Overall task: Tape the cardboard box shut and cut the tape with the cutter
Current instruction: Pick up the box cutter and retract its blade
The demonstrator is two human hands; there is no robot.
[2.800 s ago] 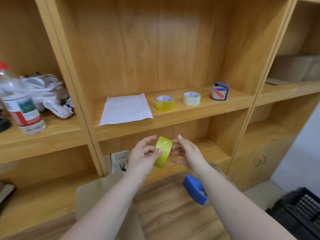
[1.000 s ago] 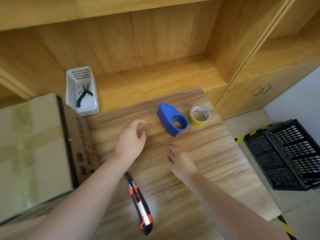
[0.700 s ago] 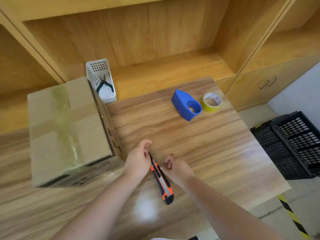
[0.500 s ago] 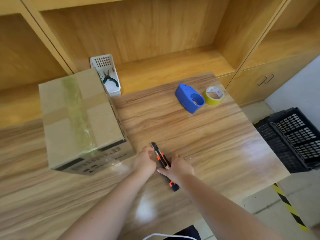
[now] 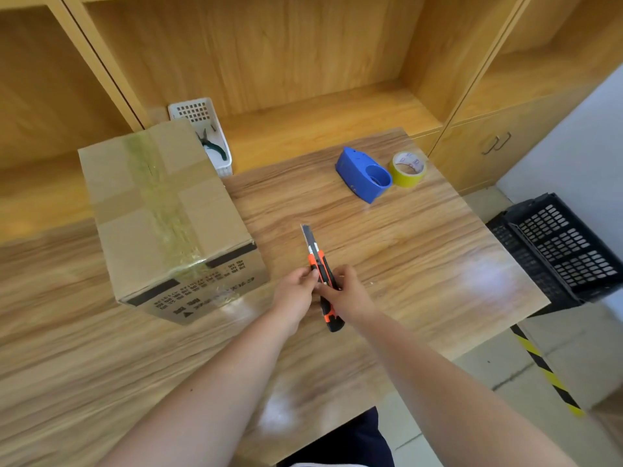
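A closed cardboard box (image 5: 161, 210) stands on the wooden table (image 5: 421, 257) at the left, with yellowish tape running along its top seam and down its near side. Just right of the box, both hands grip an orange and black cutter (image 5: 320, 267) above the table. My left hand (image 5: 295, 293) pinches its body from the left and my right hand (image 5: 345, 293) holds it from the right. The cutter's blade is extended and points away from me. A yellow tape roll (image 5: 407, 169) lies flat at the table's far right, touching a blue tape dispenser (image 5: 364, 175).
A white perforated basket (image 5: 202, 116) holding green-handled pliers (image 5: 210, 146) sits on the low shelf behind the box. Wooden shelving rises behind the table. A black plastic crate (image 5: 566, 251) stands on the floor to the right, near yellow-black floor tape (image 5: 546, 372).
The yellow tape roll left my hands and now lies beside the blue dispenser. Both hands dropped to the cutter, picked it up off the table, and its blade now sticks out.
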